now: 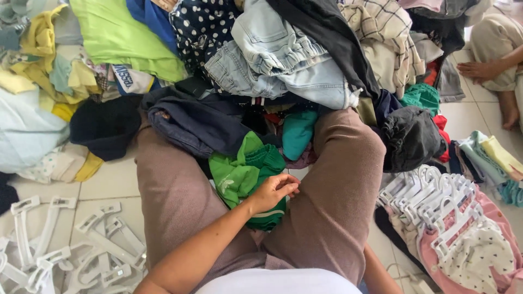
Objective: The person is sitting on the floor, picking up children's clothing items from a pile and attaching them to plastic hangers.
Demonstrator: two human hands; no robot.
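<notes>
- Head view looks down at a person seated on a tiled floor, legs in brown trousers stretched toward a big heap of clothes.
- Left hand rests with fingers curled on a crumpled green garment that lies between the thighs; the fingertips pinch the cloth at its right edge, touching the inner side of the right leg.
- Right hand is hidden: only a bit of the forearm shows at the bottom edge, behind the right thigh, so I cannot tell how the hand stands.
- Just beyond the green garment lie a dark blue piece over the left thigh and a teal piece near the right knee.
- Pale denim jeans top the heap, with a black garment draped across them.
- White plastic hangers lie in two piles: one at the floor's lower left corner, the other at the lower right on pink cloth.
- Another person's hand rests at the upper right edge.
</notes>
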